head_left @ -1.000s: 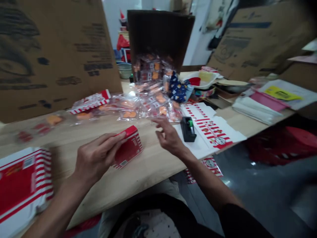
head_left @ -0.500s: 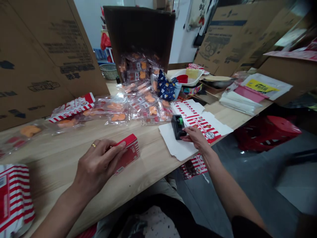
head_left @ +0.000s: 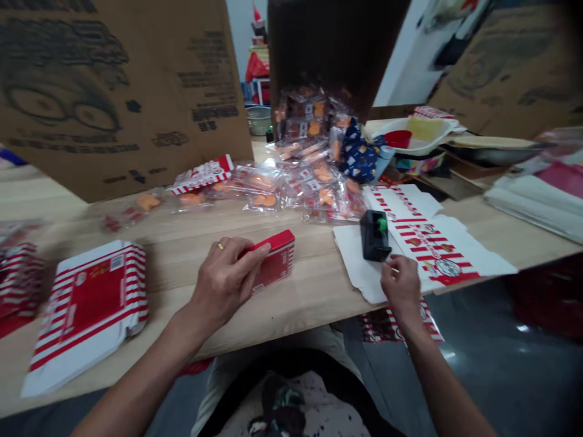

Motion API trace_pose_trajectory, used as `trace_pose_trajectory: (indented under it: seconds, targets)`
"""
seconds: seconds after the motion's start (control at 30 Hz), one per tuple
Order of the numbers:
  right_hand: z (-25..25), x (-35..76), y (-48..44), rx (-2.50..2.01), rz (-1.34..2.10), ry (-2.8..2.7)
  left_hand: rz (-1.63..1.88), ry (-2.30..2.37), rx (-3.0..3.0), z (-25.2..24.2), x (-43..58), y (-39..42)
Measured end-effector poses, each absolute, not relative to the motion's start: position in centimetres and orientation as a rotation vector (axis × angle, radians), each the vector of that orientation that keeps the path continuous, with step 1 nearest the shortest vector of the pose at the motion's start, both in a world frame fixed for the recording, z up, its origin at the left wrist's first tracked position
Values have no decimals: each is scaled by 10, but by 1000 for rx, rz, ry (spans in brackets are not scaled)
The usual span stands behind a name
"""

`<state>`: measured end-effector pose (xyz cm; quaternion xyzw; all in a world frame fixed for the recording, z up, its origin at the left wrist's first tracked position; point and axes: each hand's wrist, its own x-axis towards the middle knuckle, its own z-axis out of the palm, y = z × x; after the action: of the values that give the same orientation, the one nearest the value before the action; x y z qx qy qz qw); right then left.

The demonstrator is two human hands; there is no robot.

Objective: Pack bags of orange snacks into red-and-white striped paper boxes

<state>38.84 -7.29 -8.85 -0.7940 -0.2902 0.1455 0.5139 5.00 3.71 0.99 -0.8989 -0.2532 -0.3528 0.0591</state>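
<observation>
My left hand (head_left: 225, 279) is shut on a small red-and-white striped carton (head_left: 273, 261), its fingers across the top and the carton lying on the wooden table (head_left: 173, 233). My right hand (head_left: 401, 288) has its fingers curled together just below a black tape dispenser (head_left: 376, 235) with a green core. Nothing shows in those fingers, though thin tape could be hidden. The dispenser stands on a flattened white-and-red striped carton sheet (head_left: 428, 243). Left of my left hand lies a larger flat striped carton (head_left: 86, 315).
A heap of clear packets with orange contents (head_left: 314, 164) spills from a dark cardboard box (head_left: 337, 48). Tall cardboard sheets (head_left: 122, 79) stand at the back left. A white tray (head_left: 410, 136) and a blue patterned bag (head_left: 359, 158) sit behind; the table edge runs along my front.
My right hand has moved off the side of the tape dispenser, down to just below it. My left hand stays on the carton. The view has swung left, bringing the flat carton fully in.
</observation>
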Motion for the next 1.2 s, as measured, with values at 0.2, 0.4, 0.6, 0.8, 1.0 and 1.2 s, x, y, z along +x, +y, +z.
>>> trace_pose_trajectory:
  seconds: [0.2, 0.4, 0.6, 0.8, 1.0, 1.2]
  targets:
    - [-20, 278, -57, -1245, 816, -1119, -1256, -856, -2655, 4, 54, 31]
    - [5, 210, -21, -982, 1180, -1082, -1325, -912, -2731, 4, 54, 22]
    - [-3, 199, -10, -1044, 1225, -956, -1371, -903, -2706, 6, 54, 18]
    - [3, 201, -11, -1024, 1282, -913, -1359, -763, -2760, 1, 48, 22]
    - [4, 202, -14, -1010, 1287, -896, -1380, -776, -2616, -17, 44, 23]
    - [-2, 200, -16, -1013, 1248, -935, -1332, -736, -2668, -8, 46, 21]
